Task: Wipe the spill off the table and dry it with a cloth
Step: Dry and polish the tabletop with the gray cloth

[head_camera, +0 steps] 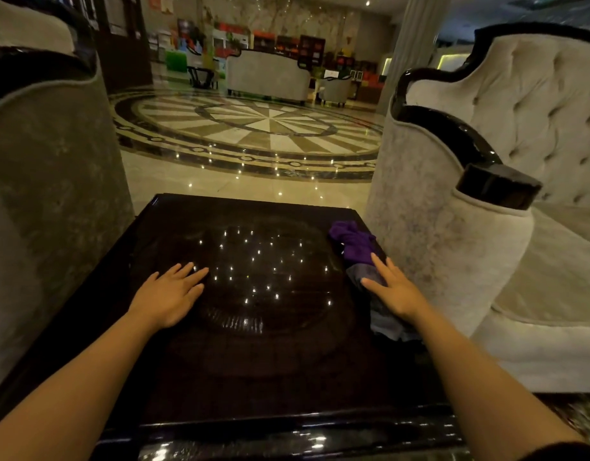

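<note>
A dark glossy square table (193, 367) fills the lower middle of the view. Its top mirrors small ceiling lights, and a wet-looking streak (240, 322) glistens near the centre. My left hand (168, 296) lies flat on the table, fingers spread, holding nothing. My right hand (391, 287) rests flat with fingers apart on a grey cloth (385, 319) at the table's right edge. A crumpled purple cloth (351, 241) lies just beyond the grey one, touching it.
A grey upholstered armchair (47, 194) stands close on the left. A pale tufted sofa (506, 134) with black trim stands close on the right, against the table's edge. Beyond the table lies a polished patterned floor (253, 128), with more seating far back.
</note>
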The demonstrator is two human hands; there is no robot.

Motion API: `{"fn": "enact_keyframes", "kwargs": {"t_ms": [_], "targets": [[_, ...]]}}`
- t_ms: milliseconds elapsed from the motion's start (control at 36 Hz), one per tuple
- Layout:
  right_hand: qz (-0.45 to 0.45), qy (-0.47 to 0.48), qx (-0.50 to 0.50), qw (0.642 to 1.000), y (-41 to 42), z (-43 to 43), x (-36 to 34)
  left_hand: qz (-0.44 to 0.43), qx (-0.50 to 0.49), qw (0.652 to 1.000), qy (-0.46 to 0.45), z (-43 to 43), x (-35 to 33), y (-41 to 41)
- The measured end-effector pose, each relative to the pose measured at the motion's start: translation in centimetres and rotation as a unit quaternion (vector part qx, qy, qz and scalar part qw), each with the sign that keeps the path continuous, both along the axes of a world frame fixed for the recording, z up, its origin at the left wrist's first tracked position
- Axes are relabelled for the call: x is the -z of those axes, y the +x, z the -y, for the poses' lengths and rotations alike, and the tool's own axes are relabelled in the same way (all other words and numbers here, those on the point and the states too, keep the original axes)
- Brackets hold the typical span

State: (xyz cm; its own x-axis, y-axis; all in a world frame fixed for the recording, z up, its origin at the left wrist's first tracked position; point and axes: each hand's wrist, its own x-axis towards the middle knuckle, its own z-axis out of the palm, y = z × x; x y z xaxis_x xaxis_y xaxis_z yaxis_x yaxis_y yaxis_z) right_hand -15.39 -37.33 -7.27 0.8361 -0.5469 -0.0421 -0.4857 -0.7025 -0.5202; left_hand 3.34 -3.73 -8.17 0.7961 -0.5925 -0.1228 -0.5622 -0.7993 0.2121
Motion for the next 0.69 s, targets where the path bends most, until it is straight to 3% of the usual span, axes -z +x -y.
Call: {"fn": "enact_keyframes", "kwargs": {"t_ms": [222,694], "targets": [[-0.042,-0.072,0.012,0.996,-0.2,-1.5,1.0,-0.028,0.01,0.999,0.019,-2.6,-0.2,-1.5],[-0.061,-0.067,0.067,0.994,1.8,-4.4,0.3,-0.008,0.015,0.999,0.027,-5.0,1.2,-4.2]]}}
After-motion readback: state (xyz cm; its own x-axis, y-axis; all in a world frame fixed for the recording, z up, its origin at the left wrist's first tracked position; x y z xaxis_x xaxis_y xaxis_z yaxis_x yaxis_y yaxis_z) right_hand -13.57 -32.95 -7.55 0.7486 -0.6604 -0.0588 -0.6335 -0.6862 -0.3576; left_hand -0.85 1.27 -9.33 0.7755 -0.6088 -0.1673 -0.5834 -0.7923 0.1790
